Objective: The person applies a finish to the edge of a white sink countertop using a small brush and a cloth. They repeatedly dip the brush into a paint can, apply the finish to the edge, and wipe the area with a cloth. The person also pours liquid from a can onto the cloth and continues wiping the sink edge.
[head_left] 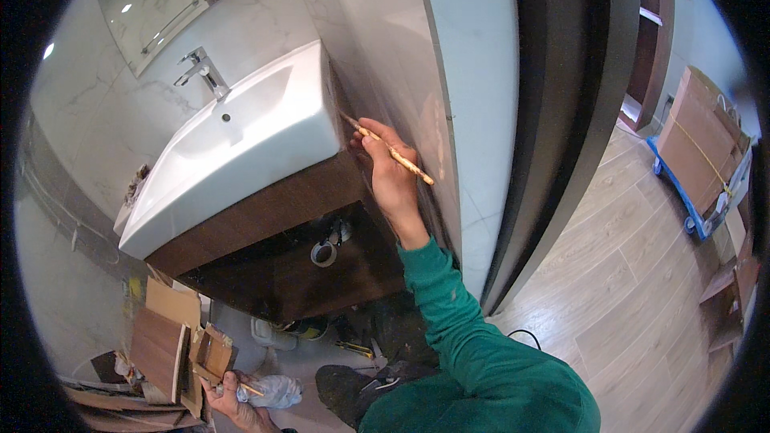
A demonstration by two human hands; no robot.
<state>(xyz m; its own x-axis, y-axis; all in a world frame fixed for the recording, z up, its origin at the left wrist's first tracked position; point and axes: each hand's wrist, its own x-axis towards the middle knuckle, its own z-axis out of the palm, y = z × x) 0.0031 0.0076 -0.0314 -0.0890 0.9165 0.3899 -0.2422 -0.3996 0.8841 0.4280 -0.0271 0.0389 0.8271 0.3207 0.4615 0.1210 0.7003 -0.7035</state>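
Observation:
My right hand (pixel 389 168) is closed around a slim paintbrush (pixel 407 164) with a pale wooden handle, held like a pencil. Its tip points into the narrow gap between the white washbasin (pixel 277 124) and the tiled wall (pixel 385 24). Low at the left, my left hand (pixel 233 405) grips the edge of a small brown rectangular piece (pixel 213 353) that looks like wood or board. A thin light stick (pixel 253 390) also shows at those fingers; I cannot tell whether they hold it. The basin sits on a dark brown vanity cabinet (pixel 265 200).
A chrome faucet (pixel 205 74) rises from the basin. The cabinet's open underside shows a round drain pipe (pixel 324 253). Boards (pixel 156 353), a crumpled grey plastic bag (pixel 279 391) and a tool with a yellow handle (pixel 354 348) lie below. Beyond the dark door frame (pixel 553 112) stands a cardboard-loaded blue dolly (pixel 682 196).

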